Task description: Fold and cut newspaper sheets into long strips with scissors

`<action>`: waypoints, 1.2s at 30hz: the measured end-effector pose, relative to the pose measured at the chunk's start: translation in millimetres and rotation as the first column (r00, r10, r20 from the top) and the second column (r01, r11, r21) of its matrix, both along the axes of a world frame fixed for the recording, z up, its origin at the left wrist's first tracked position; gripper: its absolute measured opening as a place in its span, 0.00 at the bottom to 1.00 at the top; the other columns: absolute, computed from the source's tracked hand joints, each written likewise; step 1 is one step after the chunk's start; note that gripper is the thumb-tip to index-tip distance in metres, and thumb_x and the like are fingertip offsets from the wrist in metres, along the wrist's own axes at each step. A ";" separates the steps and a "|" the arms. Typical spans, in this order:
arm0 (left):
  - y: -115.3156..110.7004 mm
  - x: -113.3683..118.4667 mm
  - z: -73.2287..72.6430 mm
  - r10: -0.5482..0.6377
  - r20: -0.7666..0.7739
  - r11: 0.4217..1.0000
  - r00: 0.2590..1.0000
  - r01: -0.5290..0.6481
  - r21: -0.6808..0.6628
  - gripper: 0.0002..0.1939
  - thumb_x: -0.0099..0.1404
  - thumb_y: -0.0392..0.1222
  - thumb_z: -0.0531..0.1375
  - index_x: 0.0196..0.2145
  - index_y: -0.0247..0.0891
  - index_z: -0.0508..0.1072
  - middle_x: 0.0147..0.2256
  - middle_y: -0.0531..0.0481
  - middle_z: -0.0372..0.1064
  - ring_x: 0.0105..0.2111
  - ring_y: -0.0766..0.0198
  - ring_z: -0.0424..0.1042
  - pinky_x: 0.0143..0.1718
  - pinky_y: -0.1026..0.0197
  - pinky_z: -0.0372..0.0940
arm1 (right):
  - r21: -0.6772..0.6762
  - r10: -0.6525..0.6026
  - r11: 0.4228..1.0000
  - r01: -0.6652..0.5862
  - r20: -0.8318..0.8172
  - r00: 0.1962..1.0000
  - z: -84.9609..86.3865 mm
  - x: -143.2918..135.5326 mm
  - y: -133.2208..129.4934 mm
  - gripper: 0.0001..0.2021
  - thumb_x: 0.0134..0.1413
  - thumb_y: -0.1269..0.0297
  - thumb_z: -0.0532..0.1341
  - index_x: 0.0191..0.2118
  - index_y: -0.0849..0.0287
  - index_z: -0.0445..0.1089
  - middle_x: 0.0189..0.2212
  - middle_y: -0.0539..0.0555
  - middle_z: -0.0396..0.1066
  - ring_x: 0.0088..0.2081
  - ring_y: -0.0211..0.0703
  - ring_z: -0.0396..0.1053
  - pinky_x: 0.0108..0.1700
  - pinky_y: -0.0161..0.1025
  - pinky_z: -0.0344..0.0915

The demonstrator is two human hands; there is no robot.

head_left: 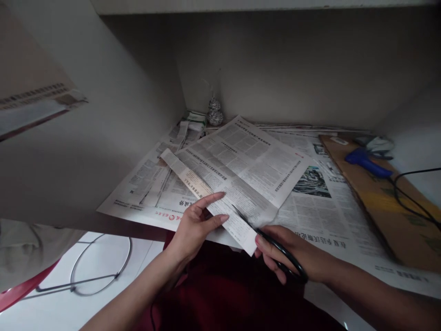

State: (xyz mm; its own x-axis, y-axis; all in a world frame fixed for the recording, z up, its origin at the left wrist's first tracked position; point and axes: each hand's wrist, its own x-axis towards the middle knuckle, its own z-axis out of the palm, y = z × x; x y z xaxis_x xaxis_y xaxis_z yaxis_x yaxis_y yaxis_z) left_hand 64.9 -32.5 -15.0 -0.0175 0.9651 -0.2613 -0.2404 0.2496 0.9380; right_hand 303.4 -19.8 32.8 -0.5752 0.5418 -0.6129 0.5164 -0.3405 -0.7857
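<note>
Steadying the long pale strip of printed newspaper (189, 179) near the front edge of the table (138, 230), your left hand (193, 232) gripped it just beside the tips of the black scissors (282, 250); a slip could have nicked a finger. Your right hand (305, 247) was wrapped around their handles, and slack paper might have folded between the blades. The grey upright panel (138, 115) closed the left; rightward, room reached the brown cardboard sheet (389, 220), where the thin black cable (420, 172) could have snagged.
</note>
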 end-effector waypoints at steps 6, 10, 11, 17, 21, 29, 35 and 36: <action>0.5 -2.7 -2.3 0.015 -0.038 0.999 0.999 -0.013 0.044 0.30 0.51 0.42 0.75 0.53 0.44 0.78 0.33 0.53 0.74 0.30 0.68 0.68 0.33 0.64 0.67 | -0.018 -0.037 0.999 0.036 -0.020 0.999 -3.4 -2.7 0.0 0.21 0.60 0.44 0.63 0.34 0.60 0.66 0.18 0.43 0.64 0.15 0.28 0.60 0.19 0.28 0.59; -0.1 -2.7 -4.6 0.017 -0.045 0.999 0.999 -0.015 0.046 0.30 0.52 0.43 0.75 0.54 0.44 0.78 0.38 0.50 0.76 0.32 0.66 0.70 0.35 0.62 0.69 | -0.031 -0.090 0.995 0.090 -0.017 0.996 -8.5 -1.7 -3.5 0.20 0.59 0.46 0.66 0.33 0.59 0.66 0.18 0.42 0.63 0.14 0.28 0.59 0.15 0.26 0.57; -0.4 -2.3 -4.7 0.018 -0.043 0.999 0.999 -0.016 0.046 0.30 0.52 0.43 0.75 0.54 0.44 0.78 0.38 0.50 0.77 0.32 0.66 0.70 0.35 0.62 0.69 | -0.036 -0.097 0.995 0.096 -0.020 0.995 -10.2 -1.0 -4.0 0.19 0.59 0.46 0.66 0.34 0.59 0.66 0.18 0.42 0.63 0.14 0.28 0.59 0.15 0.26 0.57; 1.0 -1.1 -6.2 0.020 0.055 1.000 0.998 -0.021 0.021 0.28 0.54 0.42 0.74 0.53 0.42 0.77 0.37 0.49 0.78 0.33 0.64 0.74 0.40 0.59 0.71 | -0.058 -0.092 0.994 0.091 -0.021 0.996 -15.5 3.8 -3.8 0.19 0.57 0.47 0.68 0.36 0.59 0.67 0.17 0.42 0.63 0.13 0.28 0.58 0.14 0.26 0.58; 6.9 -5.5 -9.1 0.071 0.071 0.997 0.995 -0.073 0.028 0.27 0.54 0.42 0.74 0.52 0.41 0.77 0.34 0.50 0.78 0.35 0.62 0.75 0.41 0.58 0.70 | -0.040 -0.039 0.998 0.040 0.023 0.999 -11.7 4.8 0.5 0.20 0.60 0.45 0.64 0.35 0.59 0.66 0.17 0.43 0.64 0.14 0.28 0.59 0.16 0.27 0.57; 5.4 -5.4 1.2 0.027 -0.052 0.999 0.998 -0.025 0.047 0.28 0.53 0.42 0.74 0.52 0.42 0.79 0.30 0.52 0.74 0.26 0.67 0.66 0.32 0.60 0.67 | -0.013 0.084 0.996 -0.084 -0.020 0.996 7.9 -4.7 14.7 0.24 0.65 0.39 0.56 0.36 0.59 0.66 0.24 0.46 0.67 0.20 0.29 0.64 0.25 0.29 0.60; 4.9 -7.7 -1.1 0.039 -0.075 0.997 0.996 -0.034 0.068 0.28 0.53 0.42 0.74 0.52 0.42 0.79 0.38 0.49 0.78 0.32 0.64 0.71 0.36 0.59 0.69 | -0.011 0.052 0.999 -0.053 -0.021 0.998 2.3 -10.4 12.4 0.24 0.64 0.38 0.57 0.34 0.58 0.64 0.21 0.44 0.64 0.17 0.29 0.62 0.22 0.30 0.59; 4.9 -8.2 -2.0 0.036 -0.071 0.997 0.997 -0.031 0.071 0.27 0.53 0.43 0.74 0.52 0.43 0.79 0.41 0.48 0.78 0.35 0.63 0.72 0.38 0.59 0.69 | -0.016 0.042 0.999 -0.042 -0.005 0.999 1.4 -10.8 11.6 0.24 0.63 0.38 0.58 0.33 0.58 0.63 0.21 0.44 0.64 0.16 0.29 0.61 0.21 0.29 0.58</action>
